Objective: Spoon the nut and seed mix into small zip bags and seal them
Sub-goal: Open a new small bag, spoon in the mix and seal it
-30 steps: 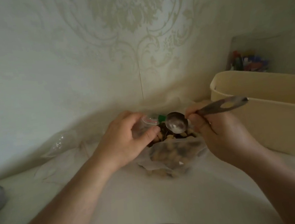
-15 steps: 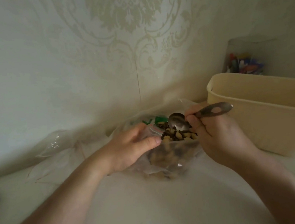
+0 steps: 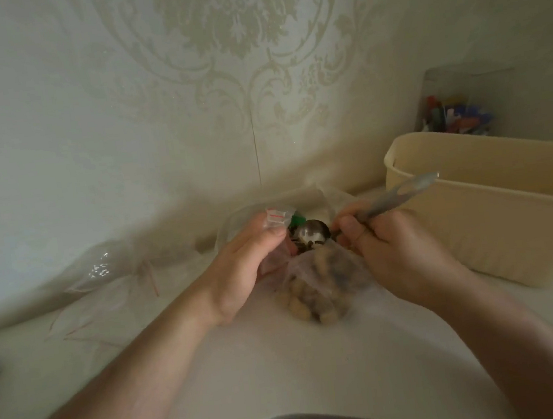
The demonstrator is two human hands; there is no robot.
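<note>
Your left hand [image 3: 240, 268] pinches a small zip bag [image 3: 274, 221] between thumb and fingers, holding it by the top edge; the bag's red seal line shows just above your thumb, and its clear body hangs behind your palm, mostly hidden.

Your right hand [image 3: 401, 257] grips the handle of a metal spoon [image 3: 312, 232], fingers curled round it. The handle angles up and to the right, blurred at its far end. The bowl of the spoon sits between your two hands, just right of the small bag's mouth. Contents of the bowl: cannot tell, glare on the metal.

Directly below the spoon, on the near side, the nut and seed mix [image 3: 322, 290] lies in a large clear bag on the white table [image 3: 287, 373]. The big bag's open top rises behind the spoon; a green piece [image 3: 295, 221] shows at its far edge, beside the small bag. Your right hand touches the large bag's right side.

To the left, well apart, a loose heap of empty zip bags [image 3: 104, 284] with red seal lines lies against the wall. To the right, a cream plastic tub [image 3: 496, 212] stands just beyond your right hand. Behind it, a clear container of coloured pens [image 3: 457, 116]. The wall [image 3: 152, 102] carries pale damask wallpaper.
</note>
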